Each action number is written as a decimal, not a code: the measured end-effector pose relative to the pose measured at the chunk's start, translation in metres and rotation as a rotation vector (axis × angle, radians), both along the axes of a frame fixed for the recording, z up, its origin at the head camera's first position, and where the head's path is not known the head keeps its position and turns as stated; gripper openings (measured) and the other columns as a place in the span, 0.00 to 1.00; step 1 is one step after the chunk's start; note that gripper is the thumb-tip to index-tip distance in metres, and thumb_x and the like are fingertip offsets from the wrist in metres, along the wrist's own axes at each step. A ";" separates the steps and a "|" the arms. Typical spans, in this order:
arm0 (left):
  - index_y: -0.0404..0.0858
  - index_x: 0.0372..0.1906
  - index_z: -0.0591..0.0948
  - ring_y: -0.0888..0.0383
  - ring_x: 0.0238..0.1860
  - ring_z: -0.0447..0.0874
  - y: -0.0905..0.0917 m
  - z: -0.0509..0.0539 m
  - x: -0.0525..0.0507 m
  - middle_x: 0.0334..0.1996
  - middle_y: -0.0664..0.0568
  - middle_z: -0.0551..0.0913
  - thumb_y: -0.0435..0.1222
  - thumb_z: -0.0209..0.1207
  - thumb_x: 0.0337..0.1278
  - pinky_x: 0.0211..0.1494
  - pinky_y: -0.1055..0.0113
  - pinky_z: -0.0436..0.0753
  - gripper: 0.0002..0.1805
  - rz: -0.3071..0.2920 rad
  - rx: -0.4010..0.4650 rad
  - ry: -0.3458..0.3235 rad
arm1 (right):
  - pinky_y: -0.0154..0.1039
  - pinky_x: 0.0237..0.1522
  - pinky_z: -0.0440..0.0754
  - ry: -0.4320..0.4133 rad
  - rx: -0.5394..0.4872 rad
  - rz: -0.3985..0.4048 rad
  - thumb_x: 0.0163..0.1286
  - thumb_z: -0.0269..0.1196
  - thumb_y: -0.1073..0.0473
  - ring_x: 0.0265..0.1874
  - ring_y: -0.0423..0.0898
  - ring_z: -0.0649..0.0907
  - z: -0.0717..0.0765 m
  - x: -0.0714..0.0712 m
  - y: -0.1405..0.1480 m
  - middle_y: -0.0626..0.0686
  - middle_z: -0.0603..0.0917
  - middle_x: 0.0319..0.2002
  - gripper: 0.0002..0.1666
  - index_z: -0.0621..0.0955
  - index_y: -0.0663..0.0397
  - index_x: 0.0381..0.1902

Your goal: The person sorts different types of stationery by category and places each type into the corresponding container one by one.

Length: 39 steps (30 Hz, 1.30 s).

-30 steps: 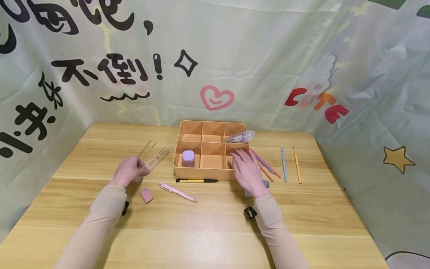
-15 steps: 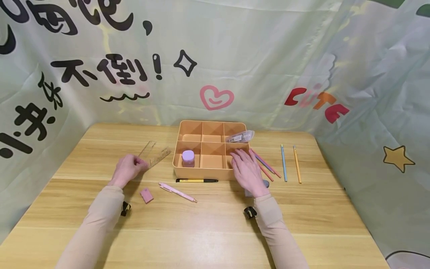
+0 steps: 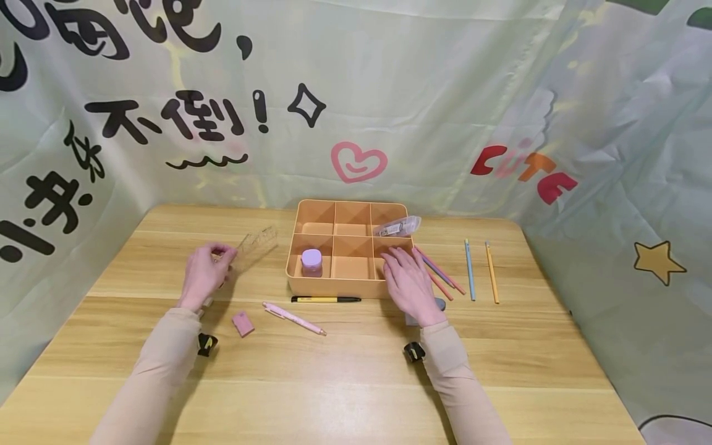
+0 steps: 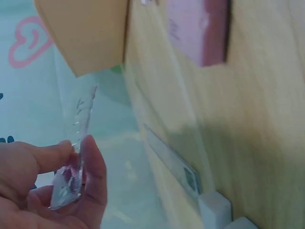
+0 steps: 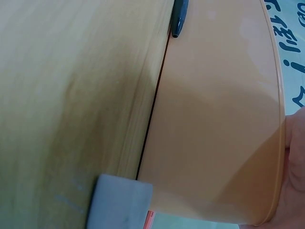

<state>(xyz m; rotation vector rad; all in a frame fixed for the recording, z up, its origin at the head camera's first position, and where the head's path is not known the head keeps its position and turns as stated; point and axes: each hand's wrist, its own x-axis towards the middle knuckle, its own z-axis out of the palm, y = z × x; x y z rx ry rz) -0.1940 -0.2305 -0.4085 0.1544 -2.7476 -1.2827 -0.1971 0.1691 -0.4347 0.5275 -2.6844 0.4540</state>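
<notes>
My left hand (image 3: 207, 272) pinches a clear ruler (image 3: 258, 241) between thumb and fingers, holding it up above the left side of the table. The left wrist view shows the ruler (image 4: 83, 114) tilted, with a flat clear strip (image 4: 171, 160) lying on the table beyond it. My right hand (image 3: 410, 283) rests over the front right corner of an orange six-compartment organizer (image 3: 334, 286), its fingers reaching into that compartment. What lies under those fingers is hidden. In the right wrist view, part of the hand (image 5: 296, 167) is against the organizer's rim.
A purple-lidded jar (image 3: 312, 262) and a clear packet (image 3: 398, 227) are in the organizer. Before it lie a yellow-black pen (image 3: 326, 299), a pink pen (image 3: 295, 318) and a pink eraser (image 3: 243, 323). Several pencils (image 3: 470, 272) lie right; a grey block (image 5: 119, 202) sits near my right wrist.
My left hand has lifted the clear ruler off the table and drawn slightly back to the left, tilting it. The right hand stays in place on the organizer.
</notes>
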 end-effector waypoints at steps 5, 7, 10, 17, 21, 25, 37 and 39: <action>0.27 0.56 0.79 0.62 0.27 0.87 0.003 0.007 0.000 0.45 0.27 0.85 0.41 0.55 0.74 0.27 0.71 0.85 0.21 0.055 0.035 0.082 | 0.62 0.76 0.62 0.006 -0.004 0.000 0.79 0.49 0.57 0.67 0.61 0.77 -0.001 0.000 0.000 0.63 0.81 0.63 0.21 0.81 0.61 0.59; 0.28 0.55 0.80 0.71 0.25 0.83 0.004 0.010 0.000 0.44 0.28 0.86 0.41 0.56 0.73 0.27 0.75 0.82 0.20 0.079 0.046 0.111 | 0.62 0.75 0.62 0.008 -0.004 0.000 0.79 0.49 0.57 0.67 0.61 0.77 -0.001 0.000 0.000 0.63 0.81 0.63 0.21 0.81 0.61 0.59; 0.30 0.55 0.82 0.78 0.24 0.80 0.005 0.014 -0.002 0.44 0.30 0.87 0.42 0.57 0.72 0.27 0.78 0.82 0.19 0.117 0.085 0.149 | 0.62 0.75 0.63 0.008 0.000 0.000 0.79 0.49 0.57 0.67 0.61 0.77 0.000 0.000 0.000 0.63 0.81 0.63 0.21 0.81 0.61 0.59; 0.30 0.51 0.85 0.76 0.23 0.84 0.005 0.025 -0.005 0.28 0.67 0.87 0.40 0.66 0.64 0.33 0.81 0.84 0.18 0.223 0.301 0.222 | 0.62 0.76 0.62 -0.010 0.001 0.002 0.79 0.49 0.57 0.67 0.61 0.76 0.001 0.000 0.000 0.63 0.81 0.64 0.22 0.80 0.61 0.60; 0.31 0.48 0.85 0.72 0.24 0.86 0.007 0.031 -0.008 0.25 0.73 0.85 0.37 0.69 0.59 0.35 0.79 0.86 0.16 0.249 0.472 0.263 | 0.62 0.76 0.62 -0.013 0.003 0.002 0.79 0.49 0.57 0.68 0.62 0.76 0.002 0.000 0.000 0.63 0.81 0.64 0.22 0.80 0.61 0.60; 0.32 0.42 0.87 0.69 0.22 0.87 0.011 0.037 -0.009 0.25 0.66 0.88 0.33 0.72 0.53 0.33 0.77 0.86 0.12 0.261 0.590 0.332 | 0.62 0.76 0.62 -0.013 0.005 0.000 0.79 0.49 0.57 0.67 0.62 0.76 0.002 0.001 0.000 0.63 0.81 0.63 0.21 0.80 0.61 0.60; 0.28 0.46 0.84 0.66 0.28 0.89 0.030 0.051 -0.021 0.28 0.59 0.90 0.31 0.68 0.59 0.37 0.74 0.88 0.13 0.203 0.709 0.356 | 0.62 0.76 0.62 -0.020 0.004 -0.001 0.79 0.49 0.57 0.67 0.61 0.77 0.003 0.001 0.000 0.63 0.81 0.63 0.21 0.80 0.61 0.60; 0.28 0.46 0.84 0.66 0.30 0.89 0.033 0.053 -0.025 0.28 0.60 0.89 0.31 0.65 0.62 0.39 0.74 0.88 0.11 0.177 0.691 0.334 | 0.62 0.76 0.62 -0.020 0.005 -0.001 0.79 0.49 0.57 0.67 0.61 0.77 0.003 0.002 0.000 0.64 0.81 0.63 0.21 0.80 0.61 0.60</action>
